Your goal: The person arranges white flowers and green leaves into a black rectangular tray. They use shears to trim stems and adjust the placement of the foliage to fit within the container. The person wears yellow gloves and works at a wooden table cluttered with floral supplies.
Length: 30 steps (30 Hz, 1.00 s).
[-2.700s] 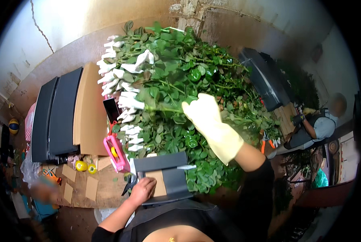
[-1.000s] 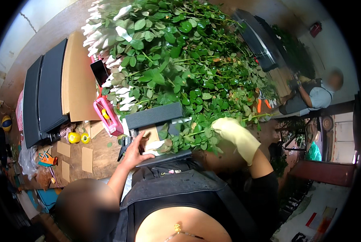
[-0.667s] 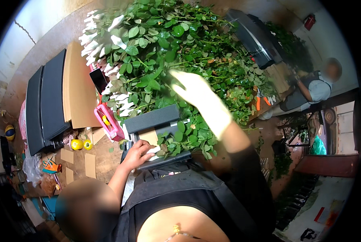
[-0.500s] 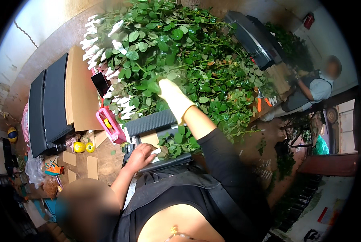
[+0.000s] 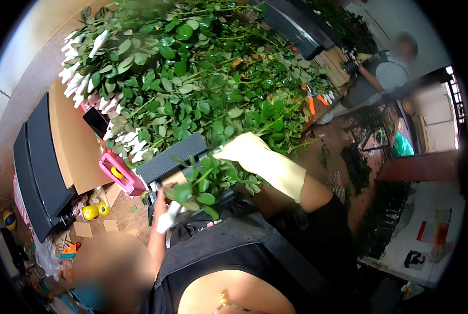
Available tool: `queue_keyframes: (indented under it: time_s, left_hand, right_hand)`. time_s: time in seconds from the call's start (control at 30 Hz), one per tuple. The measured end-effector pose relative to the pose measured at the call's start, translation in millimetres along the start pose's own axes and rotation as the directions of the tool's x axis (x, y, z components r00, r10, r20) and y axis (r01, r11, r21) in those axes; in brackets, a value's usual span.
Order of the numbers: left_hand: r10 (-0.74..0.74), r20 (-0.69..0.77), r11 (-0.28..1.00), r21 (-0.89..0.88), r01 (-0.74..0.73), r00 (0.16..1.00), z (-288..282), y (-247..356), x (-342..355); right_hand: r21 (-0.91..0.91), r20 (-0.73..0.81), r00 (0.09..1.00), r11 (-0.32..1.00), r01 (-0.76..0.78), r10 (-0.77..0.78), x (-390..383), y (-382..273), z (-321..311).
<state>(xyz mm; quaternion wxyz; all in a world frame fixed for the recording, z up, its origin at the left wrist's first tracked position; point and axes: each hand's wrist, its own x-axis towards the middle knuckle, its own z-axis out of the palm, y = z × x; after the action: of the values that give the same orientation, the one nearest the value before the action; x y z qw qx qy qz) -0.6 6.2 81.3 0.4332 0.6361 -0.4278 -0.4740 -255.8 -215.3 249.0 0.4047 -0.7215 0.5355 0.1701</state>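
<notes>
My right hand, in a long pale yellow glove, is closed around the stem end of a leafy rose stem above my lap. The stem's head, in a white sleeve, hangs down toward my left. Bare, my left hand is beside that head; leaves and the white sleeve hide most of its fingers. Just beyond both hands lies a dark ribbed board, with brown cardboard by it. A large heap of rose stems covers the table, white-sleeved heads toward the left.
A pink tape dispenser and a phone lie left of the heap. Further left stand dark padded panels with cardboard. Yellow tape rolls sit nearby. Orange-handled cutters lie at right; a co-worker is beyond.
My right hand has drawn back from the heap toward me, with a rose stem in it. My left hand has come off the ribbed board to beside the stem's white head. The view has shifted.
</notes>
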Motion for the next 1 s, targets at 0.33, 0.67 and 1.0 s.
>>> queue_keyframes:
  time_s: [0.33, 0.67, 1.0]
  left_hand:
    - [0.226, 0.043, 0.946, 0.230, -0.230, 0.973, -2.5, 6.0, 2.8]
    - [0.232, 0.121, 0.902, 0.346, -0.260, 0.965, -8.6, 12.6, 4.1]
    - [0.362, -0.037, 0.816, 0.496, -0.297, 0.931, 1.5, 16.0, 7.4]
  right_hand:
    - [-0.170, -0.008, 0.996, 0.981, -0.092, 0.092, 37.6, 56.4, 38.8]
    - [-0.549, -0.435, 0.608, 0.731, 0.405, -0.664, 201.7, -77.0, -75.0]
    - [-0.867, -0.465, 0.309, 0.498, 0.031, -0.829, 201.8, -94.6, -76.1]
